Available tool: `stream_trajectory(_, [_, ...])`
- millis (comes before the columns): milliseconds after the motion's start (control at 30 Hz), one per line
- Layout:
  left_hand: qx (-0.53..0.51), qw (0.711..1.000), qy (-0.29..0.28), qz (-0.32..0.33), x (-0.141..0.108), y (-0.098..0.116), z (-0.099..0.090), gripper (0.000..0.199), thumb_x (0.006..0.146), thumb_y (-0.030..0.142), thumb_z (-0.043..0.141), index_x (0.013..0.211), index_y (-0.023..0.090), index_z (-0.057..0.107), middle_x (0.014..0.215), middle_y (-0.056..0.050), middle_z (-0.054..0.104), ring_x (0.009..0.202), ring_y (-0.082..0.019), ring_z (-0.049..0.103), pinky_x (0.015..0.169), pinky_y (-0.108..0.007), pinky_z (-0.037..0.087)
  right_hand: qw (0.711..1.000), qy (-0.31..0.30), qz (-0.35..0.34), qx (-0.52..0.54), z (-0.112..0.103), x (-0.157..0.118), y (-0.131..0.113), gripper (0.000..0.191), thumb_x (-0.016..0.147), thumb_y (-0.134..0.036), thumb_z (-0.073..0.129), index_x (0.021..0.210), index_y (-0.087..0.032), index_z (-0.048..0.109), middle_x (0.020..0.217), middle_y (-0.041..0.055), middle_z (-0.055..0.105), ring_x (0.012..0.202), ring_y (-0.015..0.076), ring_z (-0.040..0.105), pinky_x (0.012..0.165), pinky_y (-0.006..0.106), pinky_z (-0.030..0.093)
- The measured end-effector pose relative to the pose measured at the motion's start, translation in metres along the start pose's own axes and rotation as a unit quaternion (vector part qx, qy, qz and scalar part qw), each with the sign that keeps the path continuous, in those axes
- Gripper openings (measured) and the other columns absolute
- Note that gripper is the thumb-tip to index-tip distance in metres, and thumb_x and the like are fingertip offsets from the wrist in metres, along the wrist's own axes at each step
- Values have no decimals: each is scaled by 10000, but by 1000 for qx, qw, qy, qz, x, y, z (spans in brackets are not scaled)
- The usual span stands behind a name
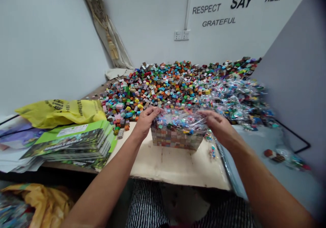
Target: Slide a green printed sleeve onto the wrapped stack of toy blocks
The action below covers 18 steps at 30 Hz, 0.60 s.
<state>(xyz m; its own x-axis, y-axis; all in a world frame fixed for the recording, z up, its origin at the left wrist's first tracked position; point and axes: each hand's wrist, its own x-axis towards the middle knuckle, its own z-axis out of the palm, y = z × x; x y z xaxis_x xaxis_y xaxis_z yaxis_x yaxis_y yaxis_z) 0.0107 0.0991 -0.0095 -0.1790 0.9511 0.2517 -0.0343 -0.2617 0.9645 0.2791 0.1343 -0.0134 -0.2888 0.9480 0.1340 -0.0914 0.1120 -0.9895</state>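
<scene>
A clear plastic bag (193, 119) stands upright on a sheet of cardboard (163, 168). Inside it, small toy blocks (175, 138) form a neat rectangular stack, with a loose layer of colourful little pieces (178, 121) above them. At the bag's top left corner, my left hand (147, 119) pinches the plastic between thumb and fingers. My right hand (219, 124) grips the opposite top corner, its fingertips closed on the film. The bag's mouth is stretched between both hands.
Behind the bag lies a large heap of loose blocks (158, 85). Small clear packets (236, 95) are piled at the right. Green booklets (76, 139) and a yellow bag (63, 114) sit at the left. A small figure packet (213, 151) rests near the cardboard's right edge.
</scene>
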Motion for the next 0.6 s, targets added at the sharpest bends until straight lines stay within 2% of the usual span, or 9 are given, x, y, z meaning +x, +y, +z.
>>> stream_trajectory(67, [-7,1000,5,-1,3,-3,-2,271,752,462,732,785,193,741,866,-20,699,867,-178,589,733,-239,430,998,-48,15,-31,-3,-2,-8,686,500,-411,903,1127,-262,668,1148,31,684,966,201,655,820,297,523])
stream_trajectory(133, [-13,1000,10,-7,5,-6,-2,271,749,463,738,803,198,743,887,-18,707,853,-174,589,720,-236,428,996,-70,20,-59,-4,-1,-11,716,499,-348,906,1157,-255,640,1124,36,687,936,197,659,807,311,529])
stream_trajectory(267, [-16,1000,16,-13,5,-6,-2,278,740,464,745,791,191,742,903,-27,718,861,-180,598,741,-245,434,997,-40,4,-71,-2,8,1,519,570,-437,859,984,-192,666,856,32,708,759,185,655,728,343,546])
stream_trajectory(300, [-12,1000,16,-11,5,-6,-1,275,745,464,740,777,191,740,901,-27,717,877,-182,598,755,-245,434,997,-32,-2,-68,-2,9,6,504,579,-460,849,962,-189,666,829,31,704,749,188,652,724,352,549])
stream_trajectory(367, [-5,1000,19,-5,3,-4,0,266,753,462,730,759,196,737,889,-20,716,909,-185,597,779,-243,429,998,-10,-17,-60,-4,5,10,521,612,-478,826,1021,-205,652,911,41,707,818,198,653,765,367,547])
stream_trajectory(467, [2,1000,23,-3,0,-1,2,272,752,468,726,758,196,738,856,-14,706,911,-188,595,785,-248,428,983,111,-113,-93,-6,-14,-4,439,747,-445,747,1125,-261,622,1136,45,667,1016,207,621,880,371,513])
stream_trajectory(533, [7,1000,24,0,-2,-1,3,282,747,476,728,755,195,737,848,-15,698,926,-194,590,803,-255,427,942,194,-214,-172,-3,-26,-28,298,835,-397,676,1106,-276,643,1152,40,658,1057,206,608,917,370,489])
stream_trajectory(567, [10,1000,24,3,-2,-1,3,288,747,482,727,751,194,735,851,-18,697,944,-199,586,820,-260,425,918,199,-259,-226,-1,-29,-42,235,865,-375,647,1076,-275,661,1105,37,673,1027,203,618,908,367,488])
stream_trajectory(600, [13,1000,26,7,-3,0,3,294,744,488,727,747,194,734,854,-20,697,960,-204,582,836,-266,424,898,164,-293,-284,3,-30,-55,195,885,-356,623,1056,-275,674,1058,33,686,985,198,630,889,361,490])
